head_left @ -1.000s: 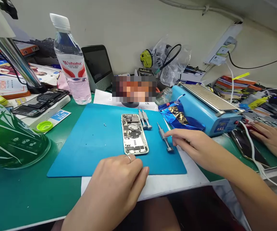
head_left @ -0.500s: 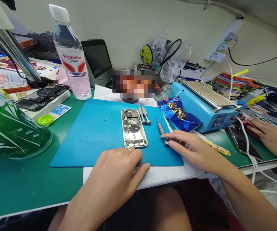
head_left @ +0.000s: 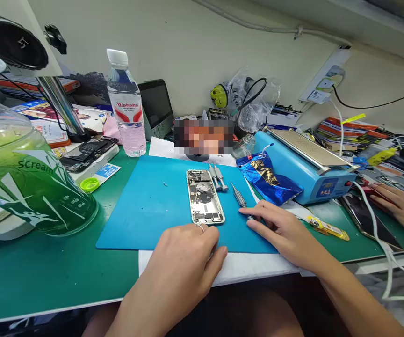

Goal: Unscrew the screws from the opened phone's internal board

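Note:
An opened phone (head_left: 205, 199) lies on the blue mat (head_left: 135, 206), its inner parts showing. My left hand (head_left: 188, 262) rests at the mat's front edge just below the phone, its fingers curled under and partly hidden; I see nothing sticking out of it. My right hand (head_left: 275, 224) is at the mat's right side, thumb and forefinger at the lower end of a grey screwdriver (head_left: 239, 196), which lies on the mat. Two more screwdrivers (head_left: 217, 178) lie beside the phone's upper right corner. Tiny bits (head_left: 165, 184) sit on the mat's left part.
Left: green jug (head_left: 58, 187), water bottle (head_left: 127, 112), green cap (head_left: 90, 184), another opened phone (head_left: 88, 152). Right: blue foil pouch (head_left: 268, 180), blue machine (head_left: 303, 164), yellow packet (head_left: 328, 228), dark phone (head_left: 370, 220), white cables (head_left: 372, 220) and another person's hand (head_left: 398, 206).
The view has shifted, so the whole scene sits lower and further right. My hands keep much the same places beside the phone and screwdriver. The other person's hand is still at the right.

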Demonstrator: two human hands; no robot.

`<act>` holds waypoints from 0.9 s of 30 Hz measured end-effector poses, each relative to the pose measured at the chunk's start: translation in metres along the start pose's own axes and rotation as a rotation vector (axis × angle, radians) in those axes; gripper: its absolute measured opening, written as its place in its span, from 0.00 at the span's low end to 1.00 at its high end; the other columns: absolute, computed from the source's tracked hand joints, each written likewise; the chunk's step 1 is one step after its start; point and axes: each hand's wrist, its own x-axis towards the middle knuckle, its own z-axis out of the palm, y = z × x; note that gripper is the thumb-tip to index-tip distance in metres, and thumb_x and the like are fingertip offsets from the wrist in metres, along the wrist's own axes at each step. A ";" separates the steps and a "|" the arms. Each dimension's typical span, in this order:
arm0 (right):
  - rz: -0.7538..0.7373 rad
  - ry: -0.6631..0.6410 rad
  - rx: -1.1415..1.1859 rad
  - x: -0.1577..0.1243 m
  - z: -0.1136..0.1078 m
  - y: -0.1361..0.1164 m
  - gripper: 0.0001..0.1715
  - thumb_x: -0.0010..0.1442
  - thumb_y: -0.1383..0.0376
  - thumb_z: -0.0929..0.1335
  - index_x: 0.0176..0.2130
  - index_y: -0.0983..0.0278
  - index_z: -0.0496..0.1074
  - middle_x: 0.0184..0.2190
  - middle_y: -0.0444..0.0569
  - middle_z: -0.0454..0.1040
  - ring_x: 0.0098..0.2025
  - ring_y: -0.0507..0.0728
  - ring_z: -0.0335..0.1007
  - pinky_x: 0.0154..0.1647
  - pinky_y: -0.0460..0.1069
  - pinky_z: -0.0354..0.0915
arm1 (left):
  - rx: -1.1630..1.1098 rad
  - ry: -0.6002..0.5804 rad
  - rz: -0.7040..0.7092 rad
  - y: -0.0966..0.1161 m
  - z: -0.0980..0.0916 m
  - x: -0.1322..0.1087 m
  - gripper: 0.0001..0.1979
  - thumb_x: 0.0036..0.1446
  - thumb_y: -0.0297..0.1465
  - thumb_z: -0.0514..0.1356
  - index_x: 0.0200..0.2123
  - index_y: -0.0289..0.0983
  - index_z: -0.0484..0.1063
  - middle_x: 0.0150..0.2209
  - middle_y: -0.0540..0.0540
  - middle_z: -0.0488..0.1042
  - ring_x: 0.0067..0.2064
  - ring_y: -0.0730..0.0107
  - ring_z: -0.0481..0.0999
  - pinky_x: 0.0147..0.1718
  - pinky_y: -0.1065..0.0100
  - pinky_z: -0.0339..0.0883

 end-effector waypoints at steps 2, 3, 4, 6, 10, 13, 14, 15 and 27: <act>-0.022 0.021 -0.019 0.002 0.001 0.002 0.25 0.80 0.47 0.67 0.54 0.54 0.89 0.42 0.54 0.86 0.41 0.64 0.86 0.45 0.58 0.82 | -0.001 -0.003 0.000 0.000 0.000 -0.001 0.13 0.78 0.31 0.57 0.35 0.44 0.68 0.34 0.50 0.80 0.37 0.55 0.83 0.34 0.59 0.54; -0.035 0.025 -0.028 0.005 0.001 0.003 0.25 0.80 0.47 0.66 0.54 0.54 0.89 0.41 0.53 0.85 0.41 0.64 0.86 0.45 0.58 0.82 | -0.003 -0.004 -0.002 0.000 0.000 -0.001 0.13 0.78 0.31 0.57 0.35 0.44 0.68 0.34 0.50 0.80 0.37 0.55 0.83 0.34 0.59 0.54; -0.048 0.027 -0.038 0.008 0.000 0.005 0.25 0.80 0.47 0.66 0.53 0.54 0.89 0.41 0.53 0.85 0.41 0.64 0.85 0.46 0.59 0.83 | -0.004 -0.005 -0.002 0.001 0.000 -0.001 0.13 0.78 0.31 0.57 0.35 0.44 0.68 0.34 0.50 0.80 0.37 0.54 0.83 0.34 0.59 0.54; -0.075 0.029 -0.056 0.018 0.000 0.008 0.25 0.80 0.46 0.66 0.52 0.54 0.89 0.42 0.54 0.84 0.43 0.65 0.86 0.49 0.60 0.83 | -0.008 -0.006 -0.003 0.001 0.000 0.000 0.13 0.78 0.31 0.57 0.35 0.44 0.68 0.34 0.50 0.79 0.37 0.54 0.83 0.34 0.58 0.53; -0.132 0.026 -0.085 0.044 0.000 0.017 0.24 0.80 0.48 0.66 0.51 0.56 0.89 0.45 0.56 0.85 0.48 0.68 0.85 0.55 0.64 0.82 | -0.012 -0.008 -0.005 0.001 0.000 0.001 0.14 0.78 0.30 0.57 0.34 0.45 0.67 0.33 0.50 0.78 0.36 0.54 0.82 0.33 0.58 0.52; -0.169 0.018 -0.102 0.061 -0.001 0.020 0.21 0.79 0.51 0.67 0.48 0.56 0.88 0.45 0.57 0.86 0.50 0.69 0.85 0.57 0.66 0.81 | -0.017 -0.002 -0.004 0.001 0.001 0.001 0.14 0.78 0.30 0.57 0.34 0.45 0.67 0.33 0.50 0.78 0.35 0.54 0.82 0.32 0.58 0.53; -0.177 0.020 -0.107 0.065 -0.001 0.021 0.20 0.78 0.52 0.68 0.49 0.56 0.88 0.45 0.57 0.86 0.50 0.69 0.84 0.58 0.66 0.80 | -0.018 0.001 -0.001 0.001 0.001 0.001 0.14 0.78 0.30 0.57 0.34 0.45 0.67 0.33 0.50 0.78 0.35 0.54 0.82 0.32 0.58 0.53; -0.183 0.025 -0.112 0.069 -0.001 0.020 0.18 0.78 0.52 0.69 0.49 0.56 0.87 0.46 0.57 0.86 0.51 0.70 0.84 0.59 0.67 0.80 | -0.018 0.004 0.001 0.001 0.002 0.000 0.14 0.78 0.30 0.56 0.34 0.45 0.67 0.33 0.50 0.78 0.35 0.53 0.82 0.32 0.58 0.53; -0.274 0.089 -0.097 0.086 0.021 0.013 0.15 0.78 0.57 0.69 0.56 0.57 0.84 0.53 0.58 0.86 0.59 0.71 0.80 0.64 0.69 0.76 | -0.002 0.033 0.031 0.000 0.005 0.000 0.13 0.76 0.29 0.56 0.34 0.45 0.66 0.32 0.50 0.77 0.34 0.54 0.81 0.32 0.58 0.52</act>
